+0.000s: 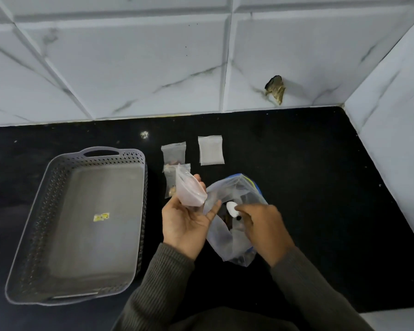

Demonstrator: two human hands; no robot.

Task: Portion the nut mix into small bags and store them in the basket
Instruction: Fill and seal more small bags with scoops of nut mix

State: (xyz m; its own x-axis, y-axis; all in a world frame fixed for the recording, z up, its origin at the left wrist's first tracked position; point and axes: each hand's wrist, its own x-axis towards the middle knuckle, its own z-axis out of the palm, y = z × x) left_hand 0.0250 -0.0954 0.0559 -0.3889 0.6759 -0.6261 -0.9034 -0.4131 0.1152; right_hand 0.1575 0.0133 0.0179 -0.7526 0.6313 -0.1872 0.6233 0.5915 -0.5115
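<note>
Left hand (187, 218): is facing palm up just right of the basket, thumb and fingers curling round the lower part of the small bag
Small bag (190, 189): is slanting up out of the left hand, mouth pointing away from the person; the cloudy plastic is hiding whether anything is inside
Right hand (261, 225): is reaching over the mouth of the large bag, fingertips pinching the white scoop
White scoop (232, 209): is sitting at the large bag's opening, bowl pointing toward the left hand; its load cannot be told
Large bag (234, 249): clear plastic with a blue strip, is lying open on the countertop between the two hands
Nut mix (228, 223): is showing as dark brown pieces inside the large bag, just below the scoop
Basket (34, 211): grey with perforated walls, is sitting on the countertop left of the hands, a yellow sticker (101, 217) lying on its floor
Near filled bag (170, 177): is lying on the countertop, partly hidden behind the small bag, a few nuts showing at its bottom
Far filled bag (173, 154): is lying just beyond the near one, nuts at its lower edge
Empty bags (211, 150): are lying flat to the right of the far filled bag
Countertop (308, 175): black, is meeting white marbled wall tiles (129, 68)
</note>
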